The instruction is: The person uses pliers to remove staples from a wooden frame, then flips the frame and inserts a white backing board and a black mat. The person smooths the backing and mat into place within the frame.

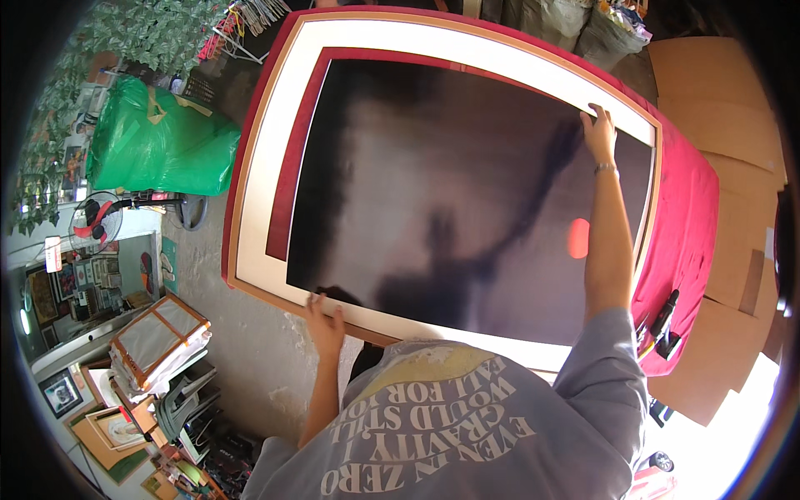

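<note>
A large dark glossy panel (pixel 433 192) lies askew over a wooden frame (pixel 237 208) with a broad white border (pixel 271 150). Blurred dark shapes and a soft reflection of me show on its surface. Its far edge, near the right corner, is in my right hand (pixel 599 140), fingers bent and thumb apart. My left hand (pixel 323 327) grips the near edge by the left corner with its fingertips; what lies under them is hidden. An orange-red oval (pixel 577 238) shows on the panel beside my right forearm; I cannot tell if it is a reflection.
Red cloth (pixel 687 200) covers the table beneath the frame. A black-handled tool (pixel 664 315) lies on its right side. Flat cardboard (pixel 733 250) stretches along the right. At left are a green plastic-wrapped bundle (pixel 158 142), a fan (pixel 96 221) and stacked frames (pixel 158 342).
</note>
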The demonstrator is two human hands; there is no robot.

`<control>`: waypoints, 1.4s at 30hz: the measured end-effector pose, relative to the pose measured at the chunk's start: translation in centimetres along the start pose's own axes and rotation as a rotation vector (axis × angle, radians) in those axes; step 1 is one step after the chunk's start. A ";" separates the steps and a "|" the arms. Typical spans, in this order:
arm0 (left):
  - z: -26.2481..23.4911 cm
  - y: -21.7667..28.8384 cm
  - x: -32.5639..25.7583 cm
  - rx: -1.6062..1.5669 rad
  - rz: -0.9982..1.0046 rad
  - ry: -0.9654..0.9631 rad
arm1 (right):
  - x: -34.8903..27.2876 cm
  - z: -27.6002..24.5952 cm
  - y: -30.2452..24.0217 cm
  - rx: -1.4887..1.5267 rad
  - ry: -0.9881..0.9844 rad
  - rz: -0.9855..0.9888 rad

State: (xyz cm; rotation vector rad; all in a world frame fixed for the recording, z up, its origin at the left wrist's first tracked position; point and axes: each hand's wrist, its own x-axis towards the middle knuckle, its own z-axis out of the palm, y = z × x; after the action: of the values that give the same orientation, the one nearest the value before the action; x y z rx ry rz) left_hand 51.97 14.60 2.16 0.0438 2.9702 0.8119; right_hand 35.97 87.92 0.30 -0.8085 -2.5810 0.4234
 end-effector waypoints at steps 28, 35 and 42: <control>0.0 -7.0 12.5 0.029 0.121 0.133 | -47.7 -7.5 -15.0 0.076 -0.182 0.188; -1.1 -7.6 13.6 -0.003 0.210 0.087 | -51.2 -6.2 -21.7 0.122 -0.239 0.303; -2.5 -7.8 14.2 -0.076 0.240 0.003 | -52.7 -4.0 -26.0 -0.012 -0.280 0.301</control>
State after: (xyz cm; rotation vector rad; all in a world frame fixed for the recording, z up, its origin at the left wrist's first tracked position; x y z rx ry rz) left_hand 37.55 7.25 -0.34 0.4016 2.9713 0.9490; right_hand 65.10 36.74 -0.76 -1.2267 -2.7202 0.6508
